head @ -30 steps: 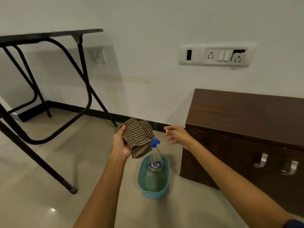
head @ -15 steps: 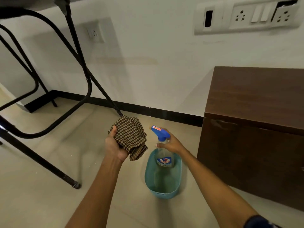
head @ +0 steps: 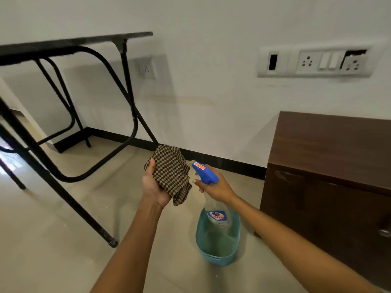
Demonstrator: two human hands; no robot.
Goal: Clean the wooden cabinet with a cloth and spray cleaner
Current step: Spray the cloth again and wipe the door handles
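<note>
Both hands busy: my left hand [head: 155, 187] clutches checked cloth [head: 170, 170], right hand [head: 215, 188] wraps spray bottle [head: 213, 208] neck above blue tub [head: 218, 253].

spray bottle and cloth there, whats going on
A person is getting ready to clean the wooden cabinet on the right. The left hand holds a bunched checked cloth, and the right hand grips the neck of a spray bottle with a blue trigger head, its nozzle aimed toward the cloth. The bottle is above a blue tub on the floor. Nothing has touched the cabinet yet.
</note>
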